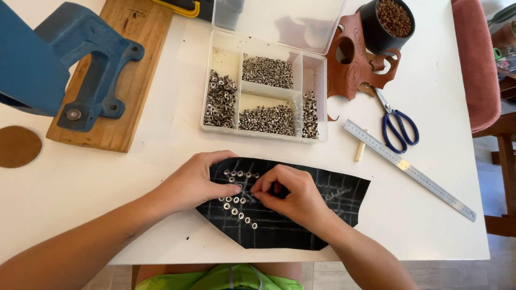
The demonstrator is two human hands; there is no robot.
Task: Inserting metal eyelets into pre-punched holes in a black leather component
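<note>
Both hands meet over a black leather piece [301, 215] marked with a pale chalk grid. Left hand [196, 182] lies flat-knuckled on its near-left part, thumb and forefinger pinched together at the tips, apparently on one small silver eyelet [240, 189] — the thing itself is too small to tell for sure. Right hand [287, 194] curls in from the other side, fingertips bunched and touching the same spot, so the two hands seem to steady one fitting between them; whether the right one grips anything of its own I cannot tell.

Around the fingertips sit more eyelets [236, 210], set in short rows along the chalk lines, probably because the grid marks where each belongs.

Just beyond the hands stands a clear compartment box [207, 123] with its lid tipped back, its sections heaped with silver fittings — within easy reach of either hand. Further off past the left hand, a blue cast press [80, 70] is bolted to a wooden board [134, 80], and a brown leather disc [19, 146] lies near the table edge. Out past the right hand lie a steel ruler [408, 169], blue-handled scissors [395, 124], a tan cut leather shape [352, 70] and a black cup of brown beads [387, 21], all on the white table [430, 215].
</note>
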